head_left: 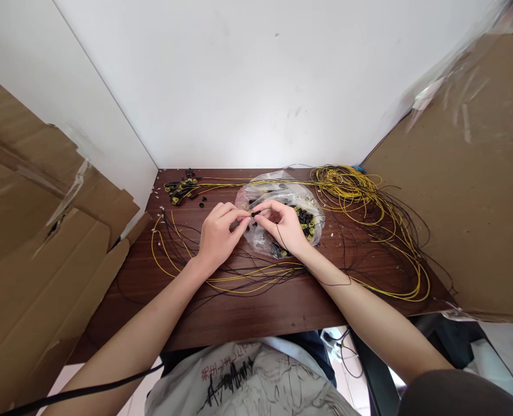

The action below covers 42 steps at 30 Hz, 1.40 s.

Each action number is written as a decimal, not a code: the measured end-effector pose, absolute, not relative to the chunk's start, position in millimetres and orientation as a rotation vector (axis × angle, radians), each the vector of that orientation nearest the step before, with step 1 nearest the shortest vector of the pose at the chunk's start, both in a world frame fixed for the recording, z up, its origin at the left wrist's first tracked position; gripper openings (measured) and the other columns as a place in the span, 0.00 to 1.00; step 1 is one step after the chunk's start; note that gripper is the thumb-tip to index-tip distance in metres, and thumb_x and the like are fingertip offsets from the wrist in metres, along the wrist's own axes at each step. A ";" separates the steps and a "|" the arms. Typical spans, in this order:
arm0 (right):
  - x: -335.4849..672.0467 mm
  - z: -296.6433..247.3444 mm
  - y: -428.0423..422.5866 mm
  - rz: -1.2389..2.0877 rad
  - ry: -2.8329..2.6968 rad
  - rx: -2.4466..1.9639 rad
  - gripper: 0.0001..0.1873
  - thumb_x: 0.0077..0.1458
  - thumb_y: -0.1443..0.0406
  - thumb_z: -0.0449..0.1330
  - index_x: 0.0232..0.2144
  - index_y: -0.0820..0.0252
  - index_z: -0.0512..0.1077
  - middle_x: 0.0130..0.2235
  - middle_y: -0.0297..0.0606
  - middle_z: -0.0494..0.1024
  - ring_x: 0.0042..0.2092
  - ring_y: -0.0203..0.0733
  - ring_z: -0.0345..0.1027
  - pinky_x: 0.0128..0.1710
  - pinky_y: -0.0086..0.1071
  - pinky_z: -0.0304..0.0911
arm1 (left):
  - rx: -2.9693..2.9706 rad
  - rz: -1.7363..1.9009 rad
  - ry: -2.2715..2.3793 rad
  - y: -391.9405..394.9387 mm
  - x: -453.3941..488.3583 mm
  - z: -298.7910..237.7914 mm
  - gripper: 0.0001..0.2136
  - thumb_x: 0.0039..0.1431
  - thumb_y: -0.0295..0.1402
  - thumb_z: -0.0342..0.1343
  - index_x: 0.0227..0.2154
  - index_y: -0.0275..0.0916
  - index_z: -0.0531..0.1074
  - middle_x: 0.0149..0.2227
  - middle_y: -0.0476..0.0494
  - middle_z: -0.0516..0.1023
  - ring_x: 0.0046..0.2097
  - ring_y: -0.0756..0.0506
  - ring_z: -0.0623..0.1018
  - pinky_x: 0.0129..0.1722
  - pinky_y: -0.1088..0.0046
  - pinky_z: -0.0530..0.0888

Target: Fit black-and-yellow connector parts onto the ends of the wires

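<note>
At ten o'clock, connectors (179, 192) are heaped. At centre, by the closed fingertips of the left hand (217, 234) and right hand (289, 228), a black part (255, 214) is gripped (above a clear bag (263, 242)). Toward two o'clock, wires (341, 184) are coiled.

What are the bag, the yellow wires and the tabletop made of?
Bag: seemingly thin plastic, glossy, see-through and wrinkled. Yellow wires: likely plastic-coated, judging by their even colour; their cores can't be made out. Tabletop: wood or wood-look laminate, brown with grain-like streaks and a slight sheen.
</note>
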State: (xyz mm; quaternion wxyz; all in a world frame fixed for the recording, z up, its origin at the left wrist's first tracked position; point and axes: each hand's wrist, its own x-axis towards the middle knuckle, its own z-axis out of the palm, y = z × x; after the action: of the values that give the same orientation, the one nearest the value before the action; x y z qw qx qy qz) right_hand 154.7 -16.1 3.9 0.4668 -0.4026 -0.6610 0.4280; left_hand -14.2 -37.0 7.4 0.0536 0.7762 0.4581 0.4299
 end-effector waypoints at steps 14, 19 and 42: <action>157.4 2.4 -13.0 1.027 -1.580 -0.977 0.08 0.48 0.65 0.61 0.33 0.59 0.73 0.26 0.31 0.71 0.27 0.35 0.63 0.29 0.30 0.60 | 2.328 1.355 1.424 -37.0 -14.4 8.1 0.05 0.58 0.29 0.55 0.31 0.37 0.75 0.29 0.46 0.73 0.34 0.47 0.70 0.34 0.71 0.68; 155.1 1.1 -14.3 1.055 -1.606 -0.955 0.08 0.49 0.64 0.61 0.34 0.60 0.73 0.26 0.32 0.71 0.27 0.34 0.63 0.28 0.29 0.59 | 2.346 1.333 1.406 -37.7 -13.8 8.4 0.05 0.58 0.30 0.55 0.32 0.37 0.75 0.29 0.46 0.73 0.35 0.47 0.70 0.34 0.71 0.68; 154.9 2.9 -15.1 1.081 -1.608 -0.952 0.09 0.48 0.64 0.61 0.34 0.60 0.73 0.27 0.33 0.72 0.28 0.35 0.63 0.29 0.30 0.60 | 2.370 1.327 1.368 -37.2 -12.8 7.5 0.05 0.59 0.30 0.54 0.33 0.37 0.75 0.29 0.46 0.73 0.34 0.47 0.70 0.35 0.71 0.68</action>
State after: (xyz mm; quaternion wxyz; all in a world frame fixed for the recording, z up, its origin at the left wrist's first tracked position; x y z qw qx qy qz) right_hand 154.9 -15.1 2.9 0.4718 -0.3886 -0.6568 0.4416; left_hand -12.8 -37.2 7.5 0.0501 0.7782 0.4493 0.4359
